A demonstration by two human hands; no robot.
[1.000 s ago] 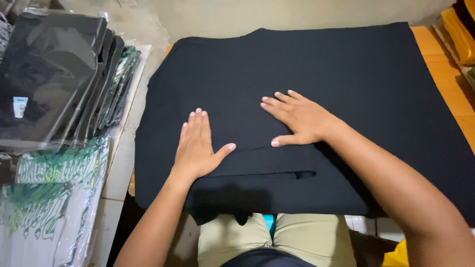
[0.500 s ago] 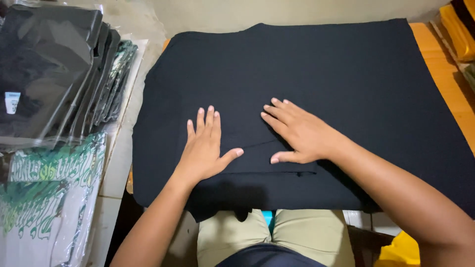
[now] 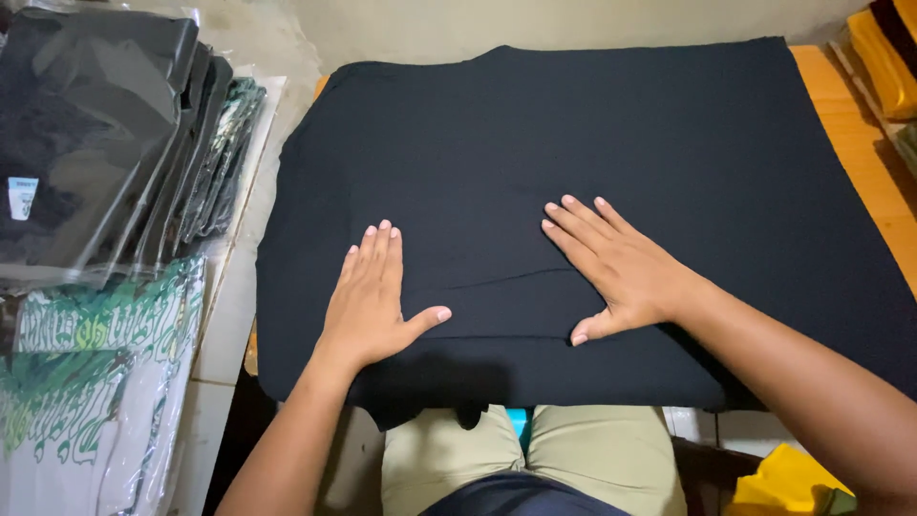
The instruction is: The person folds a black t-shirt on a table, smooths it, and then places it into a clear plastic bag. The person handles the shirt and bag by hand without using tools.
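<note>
The black cloth (image 3: 592, 162) covers most of the wooden table (image 3: 850, 143), so only an orange strip of wood shows at the right; its near edge hangs over the person's lap. At the left, a stack of dark garments in clear plastic bags (image 3: 86, 143) is cut off by the frame, 1 bag bearing a small white label (image 3: 21, 196). Below it lie bagged white shirts with green print (image 3: 86, 382). The left hand (image 3: 373, 301) and right hand (image 3: 621, 268) both press flat on the cloth, fingers spread wide, holding nothing.
</note>
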